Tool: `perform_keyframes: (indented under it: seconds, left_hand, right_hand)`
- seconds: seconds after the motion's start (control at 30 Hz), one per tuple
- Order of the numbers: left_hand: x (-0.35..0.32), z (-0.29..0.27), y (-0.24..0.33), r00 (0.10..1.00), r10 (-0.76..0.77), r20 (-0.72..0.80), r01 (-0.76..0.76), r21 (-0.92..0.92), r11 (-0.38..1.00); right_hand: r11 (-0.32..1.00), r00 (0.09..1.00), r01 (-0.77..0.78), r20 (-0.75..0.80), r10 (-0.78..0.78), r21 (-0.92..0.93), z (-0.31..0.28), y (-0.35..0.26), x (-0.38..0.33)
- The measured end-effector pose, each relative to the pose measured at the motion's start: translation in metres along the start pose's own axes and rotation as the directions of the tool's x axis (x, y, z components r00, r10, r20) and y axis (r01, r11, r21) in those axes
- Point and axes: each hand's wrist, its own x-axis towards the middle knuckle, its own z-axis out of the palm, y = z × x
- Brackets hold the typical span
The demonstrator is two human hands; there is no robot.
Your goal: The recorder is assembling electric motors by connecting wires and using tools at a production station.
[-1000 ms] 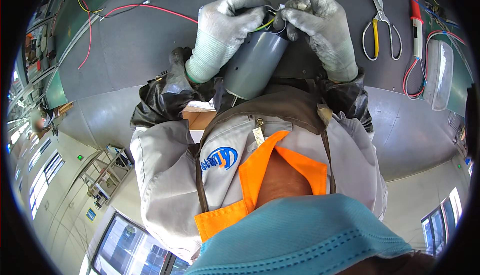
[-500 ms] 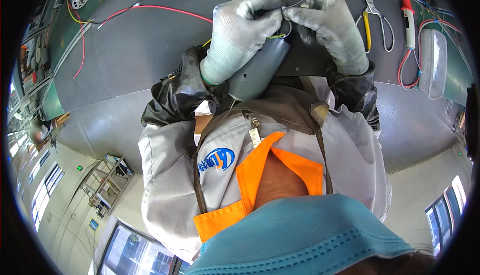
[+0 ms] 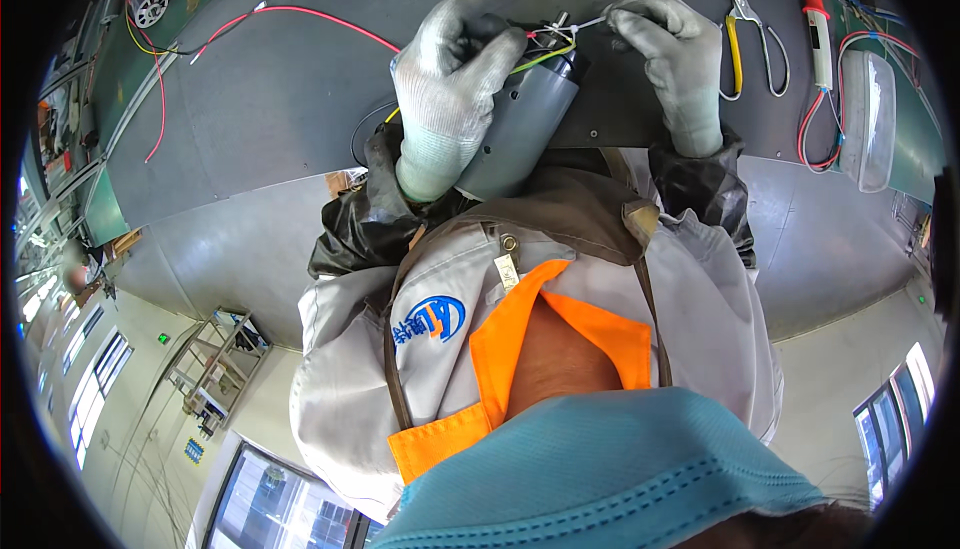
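Observation:
A dark grey cylindrical motor (image 3: pixel 527 117) lies tilted against the table's near edge, its wired end pointing away from me. At that end, a thin white cable tie (image 3: pixel 590 23) loops round a small bunch of wires (image 3: pixel 548 47), among them a yellow-green one. My left hand (image 3: pixel 450 79), in a whitish knitted glove, is closed round the wires beside the motor; its grip is partly hidden by the fingers. The gloved right hand (image 3: pixel 675 59) pinches the tie's free end, to the right of the bundle.
A red wire (image 3: pixel 330 17) trails left across the dark table mat (image 3: pixel 290 89). To the right lie scissors (image 3: pixel 740 29) with a yellow handle, a red-and-white tool (image 3: pixel 817 39) with a cord, and a clear-lidded box (image 3: pixel 868 124). Another motor part (image 3: pixel 150 9) sits far left.
My hands have drawn apart from close together, the left moving slightly left and the right pulling out along the tie. The motor's wired end and the looped tie now show between them.

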Motion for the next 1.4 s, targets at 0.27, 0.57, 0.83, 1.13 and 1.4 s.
perform_keyframes:
  seconds: [0.27,0.57,0.83,1.13,1.4]
  left_hand:
    - [0.004,0.003,-0.026,0.969,0.243,0.042,-0.246,0.254,0.935]
    - [0.017,0.003,-0.008,0.758,0.471,0.452,-0.653,0.522,0.549]
    - [0.045,-0.019,0.002,0.352,0.367,0.861,-0.934,0.349,0.075]
    - [0.028,-0.028,0.015,0.563,0.213,0.799,-0.820,0.572,0.022]
    - [0.094,-0.012,-0.014,0.340,0.542,0.768,-0.924,0.166,0.344]
  right_hand:
    - [0.429,0.761,0.541,0.204,-0.615,-0.723,0.004,0.027,0.053]
    - [0.607,0.983,-0.179,0.160,0.087,0.774,0.012,0.002,0.034]
    - [0.933,0.944,-0.199,0.314,0.099,0.302,-0.015,-0.036,-0.004]
    - [0.971,0.964,0.238,0.121,-0.236,0.002,0.011,-0.019,0.056]
    - [0.362,0.917,-0.008,-0.151,-0.369,-0.932,-0.114,0.061,-0.071]
